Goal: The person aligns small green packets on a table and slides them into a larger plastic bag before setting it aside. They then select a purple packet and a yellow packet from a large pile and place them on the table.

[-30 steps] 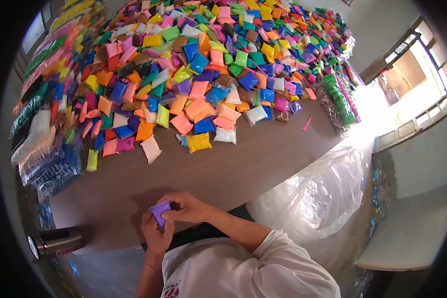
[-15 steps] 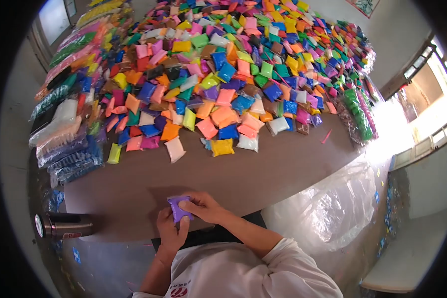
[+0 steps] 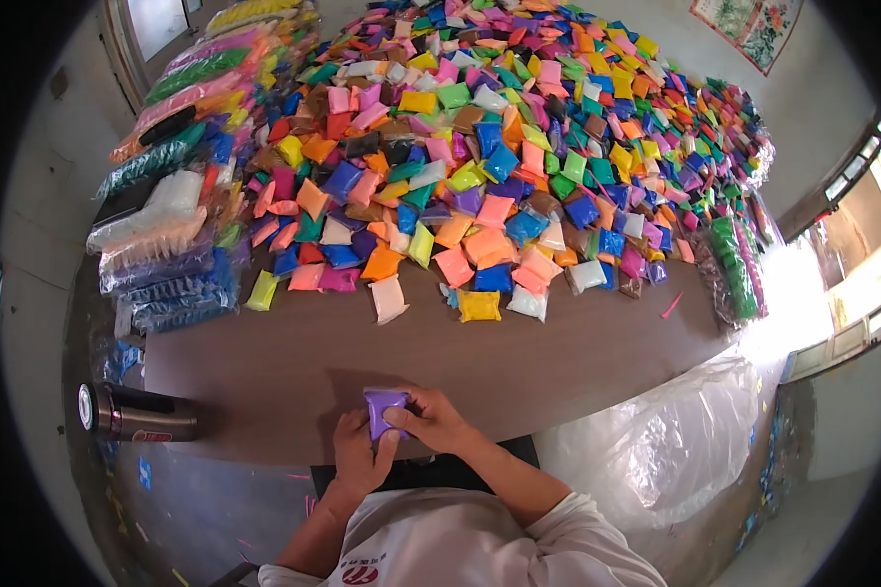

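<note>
A small purple packet (image 3: 386, 411) in clear film, its filling soft-looking, is held upright near the table's front edge. My left hand (image 3: 360, 452) grips its lower left side, thumb against the front. On the right side, my right hand (image 3: 431, 419) pinches it, thumb pressed on the packet's face and fingers behind it. Beyond my hands lies a big heap of similar packets in many colours (image 3: 494, 210). Nearest in that heap are a pale peach packet (image 3: 388, 299) and a yellow-orange packet (image 3: 479, 305).
The brown table (image 3: 294, 357) bears a dark metal flask (image 3: 137, 412) lying at its left front. Bundled packets in clear bags (image 3: 171, 240) are stacked along the left, and a green bundle (image 3: 736, 264) lies at the right. A clear plastic sheet (image 3: 656, 440) spreads beyond the table's right front edge.
The view has shifted, so the table and heap appear moved right. My hands still hold the purple packet, whose face now looks more squarely turned to me.
</note>
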`<state>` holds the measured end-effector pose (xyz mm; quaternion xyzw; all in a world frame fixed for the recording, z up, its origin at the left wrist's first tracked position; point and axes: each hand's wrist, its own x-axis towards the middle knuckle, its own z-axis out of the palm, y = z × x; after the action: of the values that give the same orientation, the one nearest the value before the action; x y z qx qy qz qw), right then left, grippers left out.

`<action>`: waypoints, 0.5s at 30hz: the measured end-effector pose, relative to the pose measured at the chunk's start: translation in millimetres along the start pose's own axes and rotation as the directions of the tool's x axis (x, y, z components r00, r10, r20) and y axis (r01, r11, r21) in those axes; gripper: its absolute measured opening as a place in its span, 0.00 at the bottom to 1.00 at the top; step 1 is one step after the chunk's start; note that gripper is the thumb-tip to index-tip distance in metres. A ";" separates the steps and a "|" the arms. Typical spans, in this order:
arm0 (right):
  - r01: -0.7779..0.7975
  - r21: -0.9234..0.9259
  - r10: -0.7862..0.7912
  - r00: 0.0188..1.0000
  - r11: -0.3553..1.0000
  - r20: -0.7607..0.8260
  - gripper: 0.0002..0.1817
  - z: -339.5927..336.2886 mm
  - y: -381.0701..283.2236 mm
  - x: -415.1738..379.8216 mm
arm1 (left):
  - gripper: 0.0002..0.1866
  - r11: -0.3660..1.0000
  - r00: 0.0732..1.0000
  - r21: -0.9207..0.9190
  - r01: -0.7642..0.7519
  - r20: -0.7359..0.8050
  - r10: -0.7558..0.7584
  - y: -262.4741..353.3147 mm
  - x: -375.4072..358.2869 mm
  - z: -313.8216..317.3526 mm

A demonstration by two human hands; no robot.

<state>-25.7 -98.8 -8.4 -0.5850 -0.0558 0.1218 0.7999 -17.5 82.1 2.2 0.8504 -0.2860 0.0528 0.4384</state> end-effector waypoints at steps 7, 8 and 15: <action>-0.018 -0.022 0.019 0.999 1.000 0.035 0.21 -3.2 -1.6 3.5 | 0.23 0.999 0.999 0.032 -0.032 0.044 0.031 -0.2 0.6 -0.5; -0.008 -0.032 0.009 1.000 0.999 0.022 0.21 -2.7 0.5 3.3 | 0.24 0.999 0.998 0.034 -0.030 0.059 0.028 0.3 1.0 -1.1; 0.028 -0.064 -0.033 0.997 0.998 -0.070 0.18 6.2 2.4 -1.3 | 0.25 1.000 0.998 0.018 -0.021 0.059 0.020 -3.6 0.2 -1.5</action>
<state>-28.7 -92.8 -8.7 -0.6131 -0.0402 0.0870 0.7842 -15.1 84.7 0.6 0.8526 -0.3071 0.0350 0.4213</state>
